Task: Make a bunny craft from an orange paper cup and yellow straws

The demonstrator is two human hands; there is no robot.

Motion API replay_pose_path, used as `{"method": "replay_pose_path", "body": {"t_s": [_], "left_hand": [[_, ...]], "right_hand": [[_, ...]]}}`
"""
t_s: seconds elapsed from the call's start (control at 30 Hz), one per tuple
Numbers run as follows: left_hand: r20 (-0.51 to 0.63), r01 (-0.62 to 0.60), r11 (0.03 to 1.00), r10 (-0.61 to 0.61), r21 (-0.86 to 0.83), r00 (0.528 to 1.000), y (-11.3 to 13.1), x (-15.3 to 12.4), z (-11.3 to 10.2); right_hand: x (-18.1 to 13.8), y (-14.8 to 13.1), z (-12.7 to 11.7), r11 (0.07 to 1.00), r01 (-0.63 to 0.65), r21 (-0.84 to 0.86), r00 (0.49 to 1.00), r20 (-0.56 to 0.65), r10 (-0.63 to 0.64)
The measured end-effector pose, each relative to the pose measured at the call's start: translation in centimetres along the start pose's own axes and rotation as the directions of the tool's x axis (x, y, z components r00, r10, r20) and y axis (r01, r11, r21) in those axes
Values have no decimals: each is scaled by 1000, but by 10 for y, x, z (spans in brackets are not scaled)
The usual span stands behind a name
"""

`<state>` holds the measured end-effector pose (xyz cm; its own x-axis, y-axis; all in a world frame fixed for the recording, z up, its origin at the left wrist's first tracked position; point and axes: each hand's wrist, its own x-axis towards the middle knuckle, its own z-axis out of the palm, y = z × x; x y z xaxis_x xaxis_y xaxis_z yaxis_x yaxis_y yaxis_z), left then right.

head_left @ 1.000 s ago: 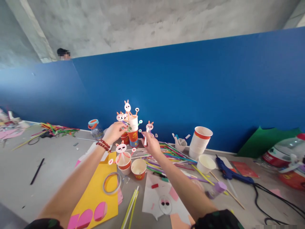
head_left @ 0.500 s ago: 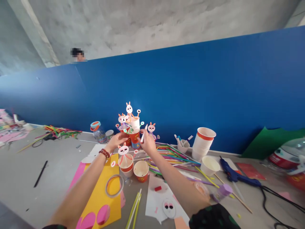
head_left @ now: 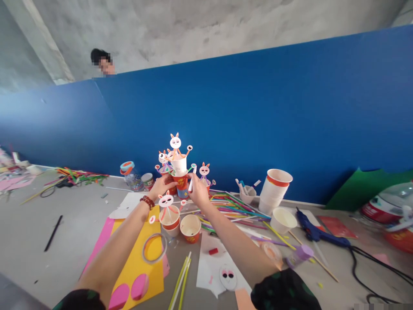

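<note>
A stack of paper cups [head_left: 182, 184], red below and white on top, stands between my hands with a paper rabbit figure [head_left: 175, 141] rising from it. On its left side my left hand [head_left: 163, 186] has its fingers curled against the red cup. My right hand [head_left: 199, 190] grips a white marker [head_left: 192, 180] with a red end, held upright close to the stack's right side; whether its fingers also touch the cup is unclear. More rabbit cups stand behind, partly hidden. In front are another rabbit cup [head_left: 169, 217] and an open paper cup [head_left: 190, 228].
Tape roll [head_left: 155, 235] lies on yellow paper [head_left: 138, 267]. Colourful sticks [head_left: 232, 209] spread behind my right forearm. To the right are a tall cup stack [head_left: 274, 193], a marker cup [head_left: 248, 196] and a blue glue gun [head_left: 318, 234] with its cable. A blue partition [head_left: 245, 120] closes the back; a person's head shows above it.
My left hand has moved in against the red cup. The view has shifted slightly. The marker stays in my right hand beside the stack.
</note>
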<state>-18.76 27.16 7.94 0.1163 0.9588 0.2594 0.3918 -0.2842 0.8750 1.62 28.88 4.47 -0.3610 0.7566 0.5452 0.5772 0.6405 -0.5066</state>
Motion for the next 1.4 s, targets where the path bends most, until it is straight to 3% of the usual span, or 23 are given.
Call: {"method": "replay_pose_path", "body": {"t_s": [0.43,0.93,1.27,1.4], "left_hand": [[10,-10,1000,10,-7,1000,13,-4,16],[-39,-96,995,97,17,995,-14,7,17],[-64,-121,992,119,-23,991,-23,-1,12],[-144,-113,994,112,2,983,-26,-5,5]], "right_hand": [[-10,-1,-3,994,52,-91,995,90,-44],[-29,2,-9,990,106,-89,991,92,-97],[-57,13,-32,989,107,-100,992,82,-99],[-63,12,-43,990,103,-97,992,80,-95]]}}
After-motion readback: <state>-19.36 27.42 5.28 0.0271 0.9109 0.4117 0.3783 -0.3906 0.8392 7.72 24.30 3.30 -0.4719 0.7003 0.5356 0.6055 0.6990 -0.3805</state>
